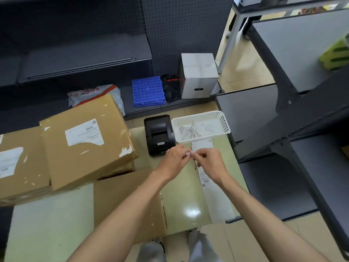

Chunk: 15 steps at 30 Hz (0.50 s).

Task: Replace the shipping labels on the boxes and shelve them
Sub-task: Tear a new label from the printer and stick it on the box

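So we had both hands up in the middle of the frame, right in front of the label printer (159, 134). Our left hand (174, 160) and right hand (210, 162) met fingertip to fingertip, each pinching a small white scrap (188, 154), probably a label bit or backing we were picking apart, though it was too small to say for sure. Made sense to do it there, since the white basket (222, 120) just above our right hand was already holding a pile of torn paper scraps, handy for dumping waste. A strip of fresh labels (204, 178) lay on the table (183, 195) under our right wrist, within easy reach. Box count: two brown boxes (85, 148) at the left, each with one old label on top, none shelved yet, plus flat cardboard (120, 195) under our left forearm. One white carton (198, 76) and one blue crate (148, 91) sat on the lower shelf, upper middle.
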{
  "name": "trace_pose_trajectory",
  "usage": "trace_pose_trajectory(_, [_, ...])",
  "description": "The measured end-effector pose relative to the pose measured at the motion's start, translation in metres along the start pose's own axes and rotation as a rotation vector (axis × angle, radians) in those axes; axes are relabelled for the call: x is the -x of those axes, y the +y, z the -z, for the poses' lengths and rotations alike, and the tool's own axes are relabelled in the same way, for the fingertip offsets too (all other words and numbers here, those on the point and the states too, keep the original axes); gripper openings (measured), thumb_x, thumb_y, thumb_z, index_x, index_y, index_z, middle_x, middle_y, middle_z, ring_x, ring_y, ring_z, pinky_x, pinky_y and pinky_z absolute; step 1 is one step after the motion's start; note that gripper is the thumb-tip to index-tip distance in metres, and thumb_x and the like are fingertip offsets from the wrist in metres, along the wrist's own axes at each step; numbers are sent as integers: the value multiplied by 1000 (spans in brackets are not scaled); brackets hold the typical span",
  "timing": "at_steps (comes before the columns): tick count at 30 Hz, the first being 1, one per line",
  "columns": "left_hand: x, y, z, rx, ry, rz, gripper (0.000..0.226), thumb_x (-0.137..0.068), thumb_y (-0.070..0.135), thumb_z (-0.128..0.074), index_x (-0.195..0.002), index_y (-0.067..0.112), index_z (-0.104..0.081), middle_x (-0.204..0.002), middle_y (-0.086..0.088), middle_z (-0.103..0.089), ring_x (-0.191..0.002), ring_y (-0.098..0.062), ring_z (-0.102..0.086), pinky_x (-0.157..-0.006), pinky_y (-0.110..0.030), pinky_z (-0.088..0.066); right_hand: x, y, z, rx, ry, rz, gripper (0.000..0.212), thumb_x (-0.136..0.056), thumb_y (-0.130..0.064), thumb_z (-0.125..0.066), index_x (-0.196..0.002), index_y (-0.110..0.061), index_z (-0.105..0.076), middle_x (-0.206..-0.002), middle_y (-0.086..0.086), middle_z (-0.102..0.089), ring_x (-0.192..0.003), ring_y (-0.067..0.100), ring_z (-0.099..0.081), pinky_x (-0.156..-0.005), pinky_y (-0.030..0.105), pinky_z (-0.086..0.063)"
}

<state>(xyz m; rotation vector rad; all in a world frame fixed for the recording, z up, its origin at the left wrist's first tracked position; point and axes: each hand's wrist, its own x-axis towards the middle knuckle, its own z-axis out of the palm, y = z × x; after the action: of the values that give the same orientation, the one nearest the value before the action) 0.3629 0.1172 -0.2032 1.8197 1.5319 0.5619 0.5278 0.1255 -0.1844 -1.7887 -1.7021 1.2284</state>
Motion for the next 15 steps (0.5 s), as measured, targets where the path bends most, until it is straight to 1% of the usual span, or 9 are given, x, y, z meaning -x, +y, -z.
trace_pose_trajectory(2, [-19,2,-3,2,46,67,17,-98,21,-63,-105,10,-73,-89,1,-63,-83,-18,-59,-80,-38,-50,-11,9,10,13,56,-29,24,-89,-39,-67,-82,-17,-74,-72,-6,-69,-58,7,-59,-64,27,-49])
trace_pose_trajectory(3, [-30,3,-3,8,73,113,17,-97,21,-64,-109,10,-70,-89,0,-65,-82,-18,-60,-80,-36,-51,-16,14,16,-1,58,-46,25,-89,-41,-66,-83,-18,-72,-75,-7,-69,-61,9,-60,-67,30,-51])
trace_pose_trajectory(4, [-40,4,-2,18,96,164,19,-96,20,-65,-113,13,-67,-85,1,-65,-77,-17,-60,-75,-33,-50,-20,19,21,-7,50,-62,25,-90,-41,-65,-81,-17,-70,-75,-7,-68,-63,12,-61,-68,33,-53])
trace_pose_trajectory(5, [-52,4,-2,30,118,210,18,-96,20,-66,-113,15,-62,-81,2,-64,-72,-15,-59,-68,-31,-50,-23,25,26,3,37,-75,25,-91,-38,-63,-79,-17,-69,-74,-6,-68,-64,14,-62,-69,36,-55])
trace_pose_trajectory(6, [-64,3,-3,30,137,246,14,-97,21,-66,-108,15,-59,-78,2,-63,-69,-15,-59,-64,-31,-50,-26,30,31,21,27,-89,24,-92,-34,-61,-77,-17,-68,-73,-5,-68,-65,15,-63,-70,38,-56])
trace_pose_trajectory(7, [-77,2,-4,14,158,267,12,-97,22,-66,-101,14,-57,-78,0,-63,-69,-17,-60,-63,-33,-51,-28,36,34,35,23,-103,23,-93,-31,-59,-76,-18,-67,-72,-5,-68,-66,16,-63,-70,40,-56])
trace_pose_trajectory(9, [-101,-2,-8,-77,196,277,14,-98,26,-63,-94,14,-58,-83,-2,-64,-75,-21,-62,-68,-39,-56,-32,51,39,48,25,-122,24,-93,-26,-56,-73,-18,-66,-70,-4,-68,-66,17,-64,-70,43,-56])
trace_pose_trajectory(11, [-117,-8,-13,-240,210,254,15,-98,32,-61,-94,18,-58,-89,1,-62,-81,-22,-61,-71,-40,-54,-34,65,42,61,25,-138,23,-92,-25,-54,-73,-18,-65,-70,-4,-68,-67,19,-64,-69,44,-55])
trace_pose_trajectory(15, [-132,-22,-25,-403,183,260,22,-99,37,-58,-105,17,-65,-109,-3,-50,-95,-21,-55,-73,-36,-44,-41,83,45,180,51,-113,19,-93,-31,-52,-82,-22,-65,-81,-10,-67,-76,15,-61,-74,38,-52])
